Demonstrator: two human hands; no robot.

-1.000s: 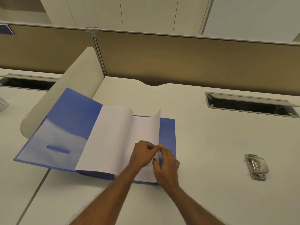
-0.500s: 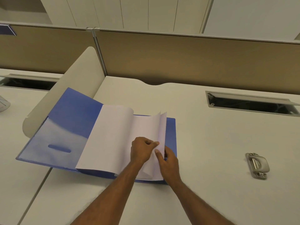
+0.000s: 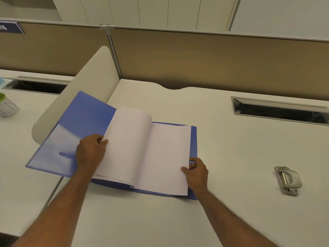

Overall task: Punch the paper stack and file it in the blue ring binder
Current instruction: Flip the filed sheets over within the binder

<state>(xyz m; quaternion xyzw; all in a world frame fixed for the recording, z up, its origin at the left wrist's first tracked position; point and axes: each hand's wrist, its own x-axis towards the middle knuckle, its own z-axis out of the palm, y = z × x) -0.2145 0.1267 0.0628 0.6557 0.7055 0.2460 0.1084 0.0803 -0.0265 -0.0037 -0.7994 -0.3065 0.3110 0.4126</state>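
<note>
An open blue plastic ring binder (image 3: 85,118) lies on a white desk (image 3: 231,148), the white paper stack (image 3: 160,154) spread inside it. The left hand (image 3: 90,152) pinches the turned sheets' left edge; the right hand (image 3: 196,171) pinches the flat sheets' right edge between thumb and fingers. A grey metal hole punch (image 3: 288,180) sits well apart at right.

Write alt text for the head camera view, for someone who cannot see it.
An open blue binder lies on a white desk with white paper spread in it like a book. The left hand holds the edge of the left-hand sheets and the right hand pinches the right edge of the flat ones. A grey hole punch sits apart to the right.
</note>
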